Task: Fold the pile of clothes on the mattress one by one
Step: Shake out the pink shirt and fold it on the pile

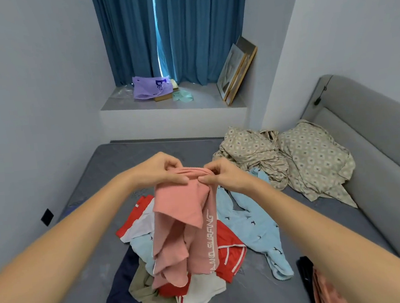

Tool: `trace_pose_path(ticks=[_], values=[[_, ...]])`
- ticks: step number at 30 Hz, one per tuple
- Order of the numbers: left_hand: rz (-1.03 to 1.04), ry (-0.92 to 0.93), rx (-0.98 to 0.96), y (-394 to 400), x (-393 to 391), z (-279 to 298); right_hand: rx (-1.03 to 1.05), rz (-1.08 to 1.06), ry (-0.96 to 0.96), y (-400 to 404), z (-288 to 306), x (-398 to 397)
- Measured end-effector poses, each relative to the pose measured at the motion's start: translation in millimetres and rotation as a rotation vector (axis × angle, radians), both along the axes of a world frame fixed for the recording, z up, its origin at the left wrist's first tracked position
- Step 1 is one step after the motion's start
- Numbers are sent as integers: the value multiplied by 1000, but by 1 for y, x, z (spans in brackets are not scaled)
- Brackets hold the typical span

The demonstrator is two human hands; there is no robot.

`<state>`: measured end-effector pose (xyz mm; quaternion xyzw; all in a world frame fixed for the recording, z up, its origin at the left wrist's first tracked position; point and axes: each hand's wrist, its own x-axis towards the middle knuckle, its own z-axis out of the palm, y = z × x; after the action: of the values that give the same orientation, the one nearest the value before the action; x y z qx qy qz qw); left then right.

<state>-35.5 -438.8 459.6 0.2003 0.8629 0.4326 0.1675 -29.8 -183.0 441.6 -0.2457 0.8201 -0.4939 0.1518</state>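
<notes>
A pink garment (181,226) with white lettering down one strip hangs bunched in the air above the pile. My left hand (158,171) grips its top edge on the left, and my right hand (223,174) pinches the same edge on the right, thumb on the cloth. Beneath it the pile of clothes (230,253) lies on the grey mattress (89,201): red and white pieces, a light blue patterned garment (255,226), a navy piece (120,291) with white stripes, and an olive one (144,296).
A crumpled beige patterned sheet (255,153) and matching pillow (317,159) lie at the far right beside the grey headboard (375,134). Dark and pink folded cloth (316,284) sits at the near right. A window ledge behind holds a purple bag (150,89) and leaning picture frames (237,69).
</notes>
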Motion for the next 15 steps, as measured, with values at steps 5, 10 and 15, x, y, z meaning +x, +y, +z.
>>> trace_pose_path(ticks=[5,10,15], values=[[22,85,117,0,3,25,-53,66,-176,-5,11,8],[7,324,105,33,2,40,-250,-83,-226,-33,19,12],[489,585,188,25,31,-4,-409,-278,-327,-24,18,12]])
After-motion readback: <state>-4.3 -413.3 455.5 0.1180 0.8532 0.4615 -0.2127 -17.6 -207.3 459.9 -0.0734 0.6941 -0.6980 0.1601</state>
